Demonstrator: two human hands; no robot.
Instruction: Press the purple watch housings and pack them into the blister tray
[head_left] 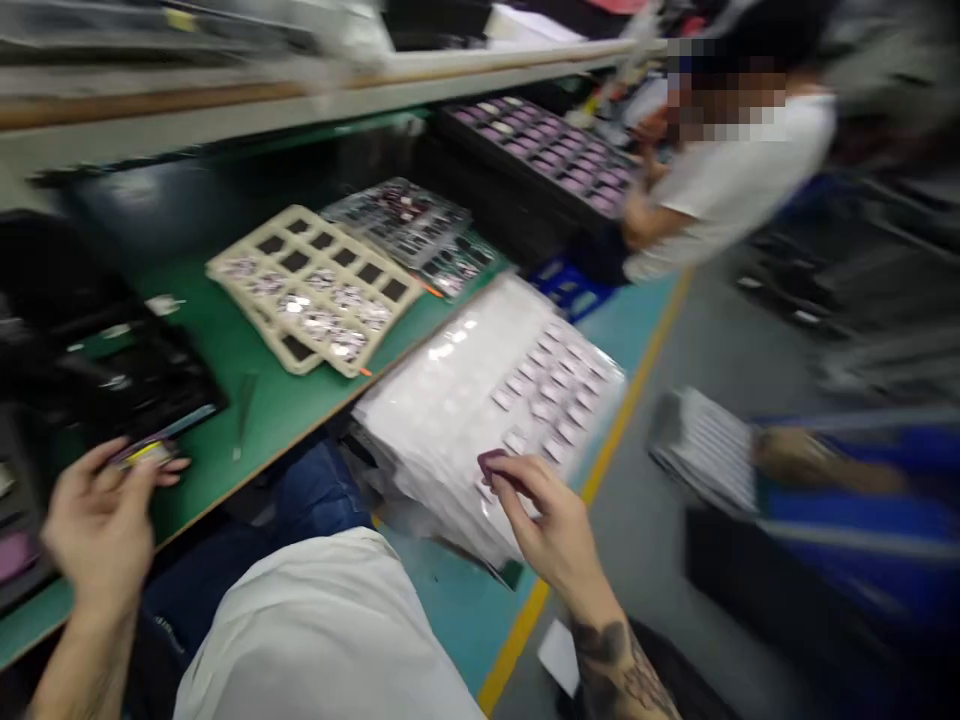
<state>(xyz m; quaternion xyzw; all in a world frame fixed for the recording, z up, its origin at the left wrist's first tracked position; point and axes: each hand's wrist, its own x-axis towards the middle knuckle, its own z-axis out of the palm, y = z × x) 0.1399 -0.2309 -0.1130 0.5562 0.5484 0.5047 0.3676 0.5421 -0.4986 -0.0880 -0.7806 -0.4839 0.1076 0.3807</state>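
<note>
Pinched in the fingers of my right hand (pixel 544 515) is a small dark purple flat piece (pixel 491 466). It hovers over a stack of white trays (pixel 442 390), whose top layer carries rows of small pale pink pieces (pixel 555 385) on its right part. My left hand (pixel 112 520) is closed on a small dark part with a yellow stripe (pixel 150 453), above the bench's near edge. Just beyond that hand lies a black tray or case (pixel 176 375), blurred. A pair of tweezers (pixel 243 415) rests on the green bench mat to its right.
Two cream compartment trays (pixel 300 222) with shiny pieces overlap on the green bench (pixel 394 345). Clear trays of small parts (pixel 405 215) lie behind them. At the upper right, a person in a white shirt (pixel 750 190) works by a black tray of purple pieces (pixel 551 160). A shelf edge (pixel 360 75) runs overhead.
</note>
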